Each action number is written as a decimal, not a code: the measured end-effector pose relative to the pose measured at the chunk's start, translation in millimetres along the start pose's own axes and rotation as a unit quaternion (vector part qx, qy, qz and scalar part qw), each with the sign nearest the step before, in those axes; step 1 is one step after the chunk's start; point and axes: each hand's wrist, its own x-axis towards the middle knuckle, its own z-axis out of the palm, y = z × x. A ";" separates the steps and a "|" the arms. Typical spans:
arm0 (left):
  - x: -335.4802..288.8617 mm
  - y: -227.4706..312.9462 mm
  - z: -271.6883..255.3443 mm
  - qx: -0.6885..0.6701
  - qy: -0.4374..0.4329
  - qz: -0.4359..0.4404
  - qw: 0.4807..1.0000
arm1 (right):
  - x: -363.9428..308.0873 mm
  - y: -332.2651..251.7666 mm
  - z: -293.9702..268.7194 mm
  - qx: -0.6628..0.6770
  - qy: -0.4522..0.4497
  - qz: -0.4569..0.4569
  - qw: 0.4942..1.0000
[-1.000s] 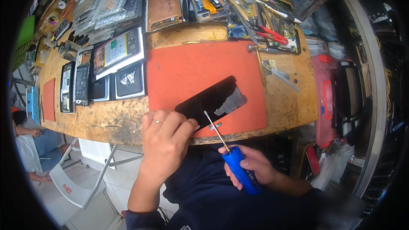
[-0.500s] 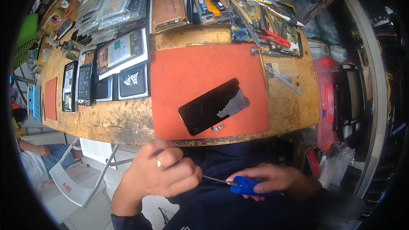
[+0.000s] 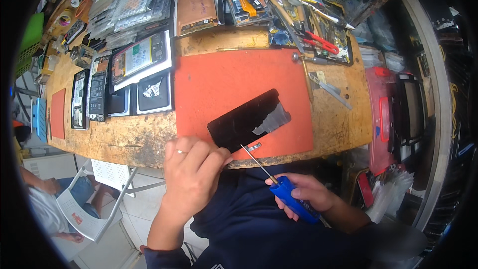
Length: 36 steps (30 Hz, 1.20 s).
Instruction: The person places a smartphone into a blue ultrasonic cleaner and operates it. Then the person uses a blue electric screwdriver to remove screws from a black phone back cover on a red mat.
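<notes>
A black phone-shaped panel (image 3: 244, 119) lies slanted on an orange mat (image 3: 209, 74), with a torn greyish patch (image 3: 274, 120) at its right end. My right hand (image 3: 306, 194) is wrapped round a blue-handled tool (image 3: 294, 200) with a long thin metal rod. The rod's tip reaches the panel's near edge, but whether it touches cannot be told. My left hand (image 3: 191, 172) is closed in a pinch beside the panel's near left corner. What its fingertips hold, if anything, is hidden. Near the rod tip rests a small silvery strip (image 3: 253, 147).
Opened phones and tablets (image 3: 142, 60) stand left of the mat, below stacked bubble-wrap sleeves (image 3: 142, 5). Red-handled pliers (image 3: 322, 44) and other tools crowd the back right. A metal ruler-like blade (image 3: 331, 91) lies right. Another person sits by a white chair (image 3: 79, 204) at left.
My left hand has moved up to the mat's front edge, away from the rod. The blue-handled tool has swung so its rod points up to the panel.
</notes>
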 end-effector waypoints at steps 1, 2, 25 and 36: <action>0.7 1.9 3.4 -0.009 0.012 0.009 1.000 | -0.1 1.3 -0.4 0.001 0.001 -0.002 1.000; 2.1 3.6 5.7 -0.018 0.006 0.007 1.000 | -0.2 2.1 -0.6 0.010 -0.001 -0.013 1.000; 14.6 10.4 6.4 -0.009 -0.022 -0.003 1.000 | -13.9 1.2 -13.1 0.039 0.065 -0.085 0.994; 15.5 12.8 5.9 -0.028 -0.027 -0.016 0.999 | -13.8 5.7 -10.8 0.045 0.065 -0.083 0.993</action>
